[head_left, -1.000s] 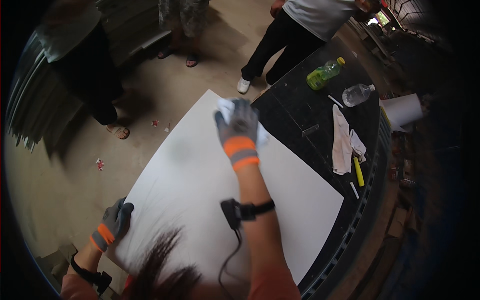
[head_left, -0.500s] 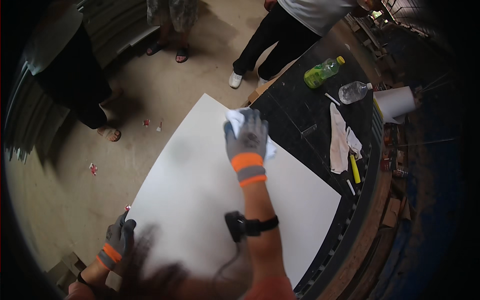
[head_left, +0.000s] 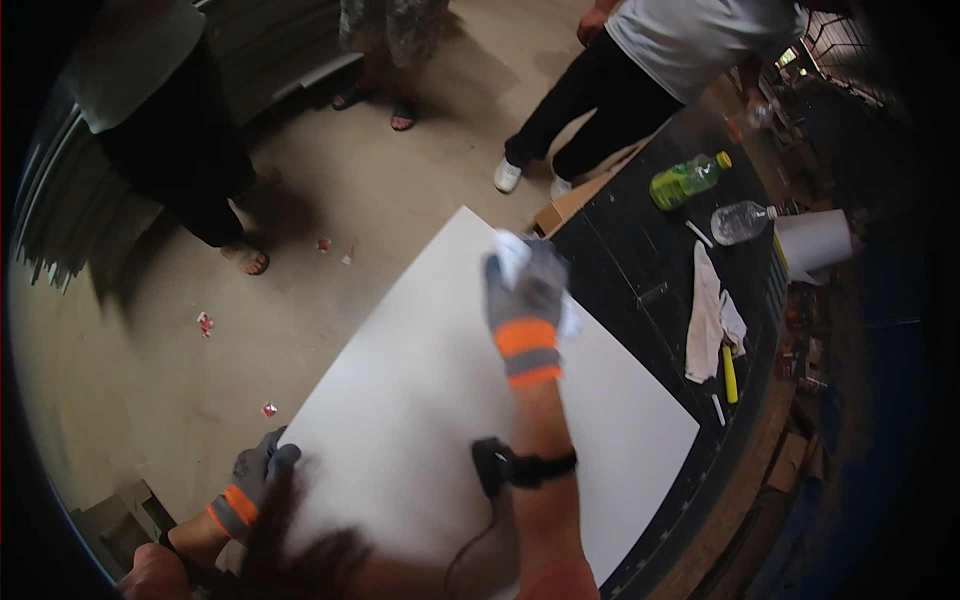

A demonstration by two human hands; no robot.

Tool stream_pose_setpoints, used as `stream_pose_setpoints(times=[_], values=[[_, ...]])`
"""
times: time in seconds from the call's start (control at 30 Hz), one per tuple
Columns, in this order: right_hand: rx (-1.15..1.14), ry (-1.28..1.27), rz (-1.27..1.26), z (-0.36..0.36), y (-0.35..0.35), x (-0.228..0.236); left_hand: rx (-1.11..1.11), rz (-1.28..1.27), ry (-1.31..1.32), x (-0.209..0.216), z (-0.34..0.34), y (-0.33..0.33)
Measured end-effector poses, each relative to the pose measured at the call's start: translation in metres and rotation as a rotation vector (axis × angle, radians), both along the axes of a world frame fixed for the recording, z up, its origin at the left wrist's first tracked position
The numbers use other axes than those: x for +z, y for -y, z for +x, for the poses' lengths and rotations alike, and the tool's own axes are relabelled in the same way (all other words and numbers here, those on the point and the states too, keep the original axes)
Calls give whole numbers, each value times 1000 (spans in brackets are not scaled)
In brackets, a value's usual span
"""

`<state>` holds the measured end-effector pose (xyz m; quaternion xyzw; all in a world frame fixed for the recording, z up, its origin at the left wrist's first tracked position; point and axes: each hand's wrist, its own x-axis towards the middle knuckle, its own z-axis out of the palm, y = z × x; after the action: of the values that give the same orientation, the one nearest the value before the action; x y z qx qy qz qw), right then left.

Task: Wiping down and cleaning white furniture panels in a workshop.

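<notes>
A large white panel (head_left: 400,400) lies flat before me, its far corner pointing away. My right hand (head_left: 530,283), in a grey glove with an orange cuff, presses a white cloth (head_left: 513,256) onto the panel close to its far right edge. Cloth shows on both sides of the fingers, and the hand is slightly blurred. At the near left edge, my left hand (head_left: 266,462), gloved alike, grips the panel with the thumb on top; its other fingertips are partly hidden.
Right of the panel, the black tabletop (head_left: 625,265) bears a green bottle (head_left: 685,183), a clear bottle (head_left: 740,223), pale cloths (head_left: 705,315) and a yellow stick (head_left: 729,375). A white roll (head_left: 812,243) lies beyond. Several people stand across the floor; red scraps (head_left: 205,323) lie there.
The whole scene has shifted right and slightly down in the picture. Against the panel, my right hand and cloth have moved a little left; my left hand keeps the edge.
</notes>
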<state>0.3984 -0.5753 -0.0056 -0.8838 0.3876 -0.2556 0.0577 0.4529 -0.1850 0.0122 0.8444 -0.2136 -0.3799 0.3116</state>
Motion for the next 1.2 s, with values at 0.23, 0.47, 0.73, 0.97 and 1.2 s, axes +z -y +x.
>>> stream_pose_setpoints(times=[0.23, 0.47, 0.73, 0.97, 1.2], values=[[247, -33, -26, 86, -23, 6, 103, 25, -70, -22, -2, -25], [-104, 8, 79, -216, 64, -8, 107, -140, -151, -30, -6, -32], [70, 87, 110, -83, -6, 21, 98, -147, -133, -33, -10, -30], [219, -129, -151, 90, -25, 1, 362, -163, -328, -9, -10, -43], [-80, -47, 105, -101, 14, 12, 106, -104, -173, -18, -2, -20]])
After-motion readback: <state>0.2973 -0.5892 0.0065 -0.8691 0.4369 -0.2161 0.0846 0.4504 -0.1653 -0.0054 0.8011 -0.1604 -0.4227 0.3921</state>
